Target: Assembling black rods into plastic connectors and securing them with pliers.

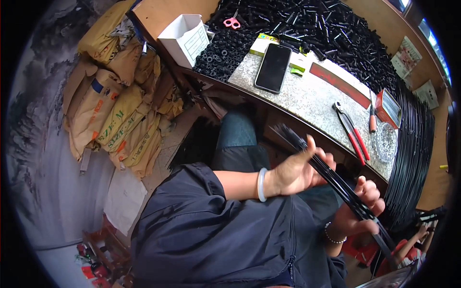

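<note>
A bundle of thin, long black rods [337, 185] slants across my lap, its upper left end spread and slightly blurred. My left hand [298, 172], with a pale bangle at the wrist, grips the bundle near that end, thumb on top. Farther along toward the lower right, my right hand [361, 207] has its fingers curled around the same rods; a beaded bracelet circles that wrist. The bundle is held in the air in front of the worktable [307, 103], and its lower end runs down past my right hand.
On the table are red-handled cutting pliers [353, 134], a screwdriver [372, 120], a phone [273, 68], a white box [185, 41], pink scissors [232, 22] and heaped black parts [336, 33]. More black rods [412, 149] lie at the right. Sacks [115, 103] stand left; another person's arm [413, 242] shows lower right.
</note>
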The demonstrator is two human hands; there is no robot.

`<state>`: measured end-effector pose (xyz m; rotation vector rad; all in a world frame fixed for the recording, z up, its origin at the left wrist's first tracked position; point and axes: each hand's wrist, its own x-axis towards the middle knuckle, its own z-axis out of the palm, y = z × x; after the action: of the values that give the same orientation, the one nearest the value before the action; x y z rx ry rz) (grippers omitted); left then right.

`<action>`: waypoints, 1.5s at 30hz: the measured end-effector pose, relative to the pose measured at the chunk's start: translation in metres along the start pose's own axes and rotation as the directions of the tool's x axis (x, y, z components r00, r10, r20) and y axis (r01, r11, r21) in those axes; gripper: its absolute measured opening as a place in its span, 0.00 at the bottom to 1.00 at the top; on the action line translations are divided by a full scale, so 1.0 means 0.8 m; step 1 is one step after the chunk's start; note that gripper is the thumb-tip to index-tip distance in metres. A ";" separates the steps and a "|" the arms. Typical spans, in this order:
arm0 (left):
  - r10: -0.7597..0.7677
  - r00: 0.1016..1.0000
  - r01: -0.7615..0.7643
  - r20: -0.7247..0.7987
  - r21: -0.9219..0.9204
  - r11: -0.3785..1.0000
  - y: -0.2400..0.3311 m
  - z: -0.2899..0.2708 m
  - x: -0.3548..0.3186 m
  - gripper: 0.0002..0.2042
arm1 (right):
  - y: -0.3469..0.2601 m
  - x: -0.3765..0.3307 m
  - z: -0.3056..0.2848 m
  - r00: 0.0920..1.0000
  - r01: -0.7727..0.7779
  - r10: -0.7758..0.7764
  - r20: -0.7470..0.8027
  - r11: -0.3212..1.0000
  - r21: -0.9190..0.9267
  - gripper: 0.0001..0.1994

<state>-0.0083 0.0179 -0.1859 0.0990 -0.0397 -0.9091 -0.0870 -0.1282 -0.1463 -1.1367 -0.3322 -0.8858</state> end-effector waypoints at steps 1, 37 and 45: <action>-0.234 0.971 0.238 -0.051 0.113 0.965 -0.003 -0.014 -0.011 0.24 | 0.000 0.003 -0.008 0.997 -0.067 0.062 0.048 0.992 0.110 0.25; 0.145 0.938 -0.345 0.314 0.866 0.361 0.133 0.125 0.069 0.14 | 0.042 0.046 -0.011 0.845 -0.486 0.431 0.316 0.866 0.118 0.08; -0.017 0.920 -0.317 0.392 0.769 0.555 0.061 0.151 0.109 0.15 | 0.023 0.048 -0.001 0.864 -0.454 0.453 0.221 0.890 -0.051 0.16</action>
<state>0.0745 -0.0290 -0.0614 0.8113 -0.8320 -0.6481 -0.0494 -0.1436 -0.1336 -1.2489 -0.2354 -0.3372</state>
